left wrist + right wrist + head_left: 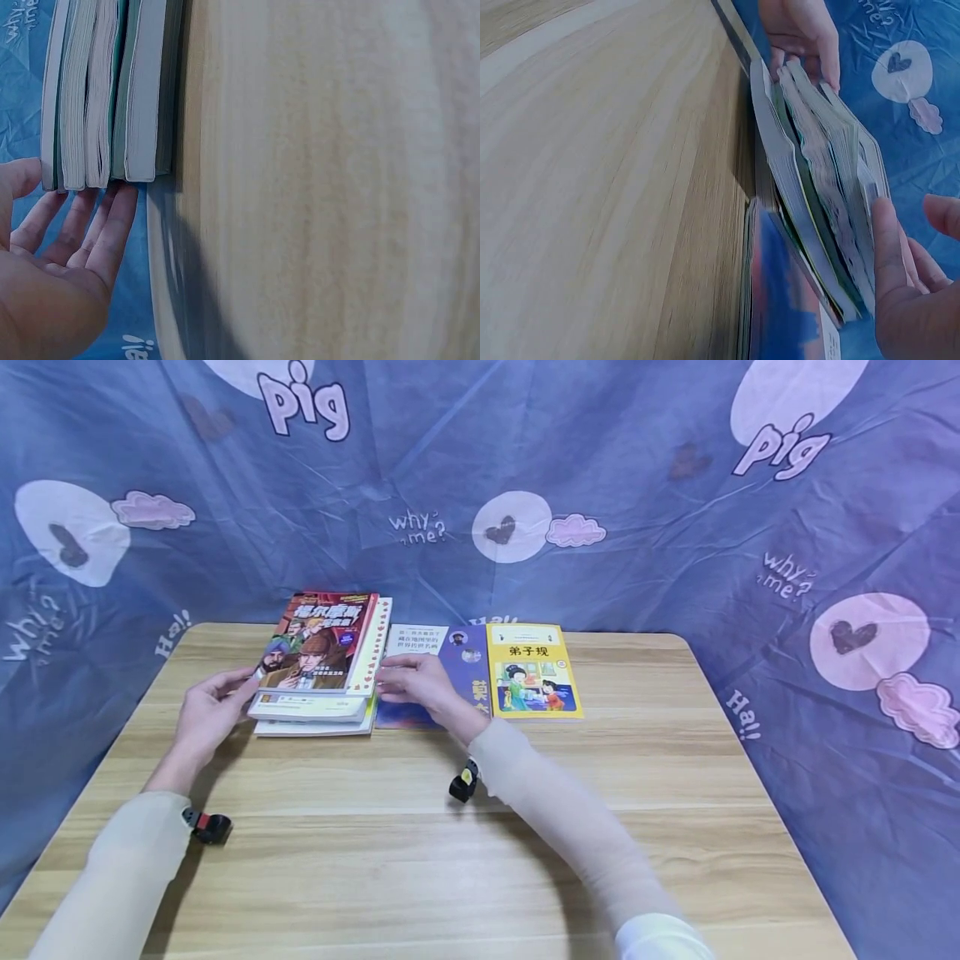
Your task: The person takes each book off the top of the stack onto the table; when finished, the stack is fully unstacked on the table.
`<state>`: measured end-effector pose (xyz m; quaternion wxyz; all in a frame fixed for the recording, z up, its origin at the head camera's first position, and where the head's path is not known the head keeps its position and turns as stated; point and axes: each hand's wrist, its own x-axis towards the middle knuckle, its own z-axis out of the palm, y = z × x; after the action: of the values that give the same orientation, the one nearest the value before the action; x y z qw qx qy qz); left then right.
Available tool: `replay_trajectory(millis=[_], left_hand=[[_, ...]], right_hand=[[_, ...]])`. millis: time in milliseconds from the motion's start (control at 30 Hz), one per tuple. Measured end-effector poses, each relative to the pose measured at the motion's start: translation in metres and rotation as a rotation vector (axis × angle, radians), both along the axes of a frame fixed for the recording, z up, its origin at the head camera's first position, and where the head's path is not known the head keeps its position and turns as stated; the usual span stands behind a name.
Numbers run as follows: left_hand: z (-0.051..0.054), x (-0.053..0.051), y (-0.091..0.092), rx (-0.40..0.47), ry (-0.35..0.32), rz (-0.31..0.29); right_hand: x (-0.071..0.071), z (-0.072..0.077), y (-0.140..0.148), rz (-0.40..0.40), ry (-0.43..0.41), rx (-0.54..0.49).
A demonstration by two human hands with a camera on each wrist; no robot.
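A stack of several books (311, 708) lies at the back left of the table, its layers unevenly aligned. On top is a red book (322, 647) with cartoon figures, above a white book (372, 652) with small red marks. My left hand (206, 714) touches the stack's left side; the left wrist view shows the fingers (112, 232) fairly straight against the book ends. At the opposite side, my right hand (433, 689) has its fingers extended along the stack's right edge. In the right wrist view, its index finger (889, 247) touches the books' sides.
Right of the stack lies a blue-purple book (471, 685) with a white panel, partly behind my right hand. Beside it is a yellow book (534, 672) with two cartoon figures. A blue printed cloth (637, 485) hangs behind the wooden table (360, 868).
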<state>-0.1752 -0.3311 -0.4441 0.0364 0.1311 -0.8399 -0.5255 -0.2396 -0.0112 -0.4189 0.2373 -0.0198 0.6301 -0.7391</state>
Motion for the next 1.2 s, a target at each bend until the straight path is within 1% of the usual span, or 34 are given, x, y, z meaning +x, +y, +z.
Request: replay_trajectory(millis=[200, 333, 467, 567, 667, 867, 1067, 1200], left_hand=[[-0.001, -0.003, 0.000, -0.026, -0.015, 0.018], [-0.001, -0.002, 0.001, -0.043, 0.001, 0.018], [-0.001, -0.001, 0.002, -0.056, 0.044, -0.013], [-0.001, 0.000, 0.002, -0.053, 0.075, -0.044], [-0.002, 0.000, 0.003, -0.046, 0.091, -0.065], [-0.002, 0.000, 0.008, -0.074, 0.084, -0.091], [0.002, 0.001, 0.013, -0.120, 0.080, -0.128], [0.004, 0.002, 0.015, -0.153, 0.055, -0.133]], right_hand=[[-0.001, 0.001, -0.009, -0.023, 0.013, 0.003], [-0.001, 0.002, -0.013, -0.022, 0.022, 0.001], [-0.004, 0.002, -0.017, -0.029, 0.026, 0.014], [-0.006, 0.003, -0.020, -0.033, 0.019, 0.046], [-0.009, 0.002, -0.021, -0.024, 0.017, 0.080], [-0.009, 0.003, -0.021, -0.022, 0.017, 0.109], [-0.009, 0.000, -0.019, -0.059, 0.020, 0.134], [-0.010, -0.003, -0.019, -0.084, 0.017, 0.126]])
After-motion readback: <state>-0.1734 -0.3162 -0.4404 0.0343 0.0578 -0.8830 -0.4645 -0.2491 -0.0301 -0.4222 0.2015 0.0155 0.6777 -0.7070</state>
